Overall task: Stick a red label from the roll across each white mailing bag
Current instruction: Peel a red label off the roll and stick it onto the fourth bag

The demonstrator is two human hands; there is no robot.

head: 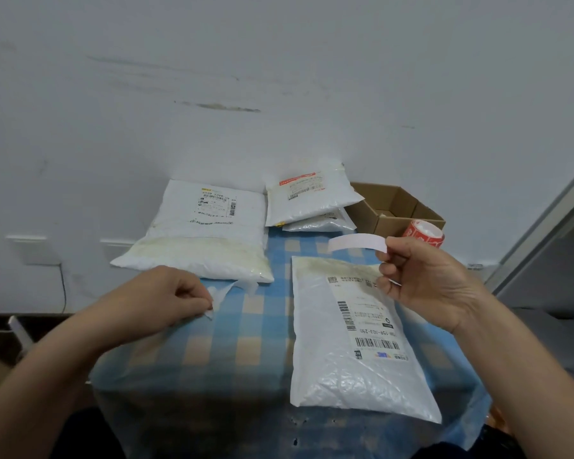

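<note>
Both of my hands are pinching something. My right hand (pixel 424 283) holds one end of a label strip (pixel 357 242) between thumb and curled fingers. The strip's pale side faces me, and the rest of it juts out to the left of the pinch, free in the air. Just under that grip lies a white mailing bag (pixel 352 359), printed side up. Right behind my fingers stands the red roll (pixel 423 234), beside an open cardboard box (pixel 391 203).

Well to the left of the strip, my left hand (pixel 166 293) has its fingers curled, pinching a crumpled white scrap of paper (pixel 226 291) down at the checked cloth (pixel 212 346). Just past that hand lies a big bag (pixel 209 233), also white. Farther off, between it and the box, two smaller white bags are stacked, and the top bag (pixel 309 197) carries a printed sticker with a red band.
</note>
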